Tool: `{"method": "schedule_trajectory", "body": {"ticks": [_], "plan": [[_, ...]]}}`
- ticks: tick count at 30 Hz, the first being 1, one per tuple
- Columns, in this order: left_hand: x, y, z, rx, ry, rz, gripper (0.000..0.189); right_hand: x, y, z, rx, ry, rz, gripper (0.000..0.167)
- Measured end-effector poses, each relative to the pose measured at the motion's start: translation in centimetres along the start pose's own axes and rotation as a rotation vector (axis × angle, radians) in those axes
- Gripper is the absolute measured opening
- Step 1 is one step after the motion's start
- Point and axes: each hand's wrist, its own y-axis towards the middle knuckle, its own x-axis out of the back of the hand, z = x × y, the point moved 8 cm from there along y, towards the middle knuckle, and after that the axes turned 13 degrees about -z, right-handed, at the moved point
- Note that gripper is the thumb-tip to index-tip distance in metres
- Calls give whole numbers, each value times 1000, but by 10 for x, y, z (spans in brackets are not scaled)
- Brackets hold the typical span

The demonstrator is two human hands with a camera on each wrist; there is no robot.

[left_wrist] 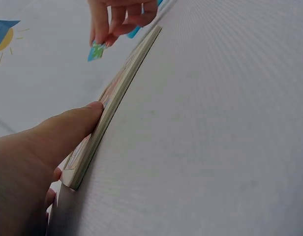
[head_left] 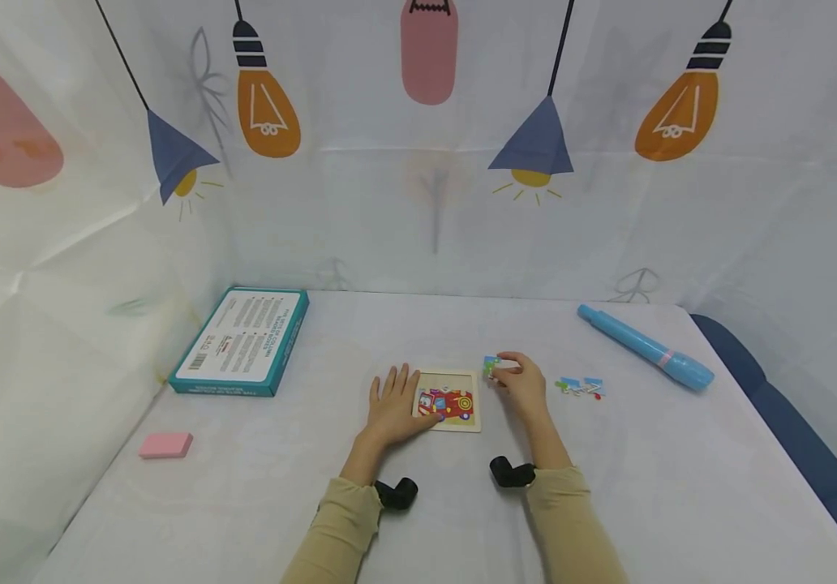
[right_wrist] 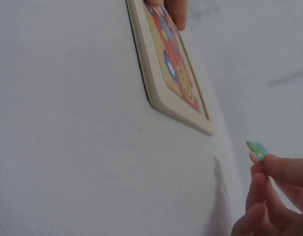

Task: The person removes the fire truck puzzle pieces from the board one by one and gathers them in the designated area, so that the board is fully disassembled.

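A wooden-framed jigsaw puzzle (head_left: 445,401) with a red fire-engine picture lies flat on the white table; the upper strip of its tray is bare wood. My left hand (head_left: 392,410) rests on its left side, fingers spread and straight, with the thumb over the lower edge of the picture. Just right of the frame, my right hand (head_left: 523,385) pinches a small blue and green puzzle piece (head_left: 490,366) between thumb and fingertips. In the right wrist view that piece (right_wrist: 257,151) is held up above the table, apart from the frame.
Several loose puzzle pieces (head_left: 581,387) lie to the right of my right hand. Farther right is a blue cylindrical tube (head_left: 645,347). A teal-edged box (head_left: 242,341) lies at the back left, with a pink eraser-like block (head_left: 165,444) nearer. A dark blue chair (head_left: 791,422) stands beyond the right edge.
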Motion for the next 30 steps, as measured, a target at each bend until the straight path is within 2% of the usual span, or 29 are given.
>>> {"method": "schedule_trajectory", "body": {"ticks": [8,17,23,30], "plan": [[1,0,0,4,-13,-2,92,38,7,-14,4,-92,-76,38],[-2,2,2,-3,8,-3,91,67,11,-22,37,-195,-146,37],[-1,1,2,-6,-5,-8,91,75,12,-29,41,-281,-168,38],[0,1,1,-6,-9,-9,91,76,15,-31,55,-383,-187,40]]}}
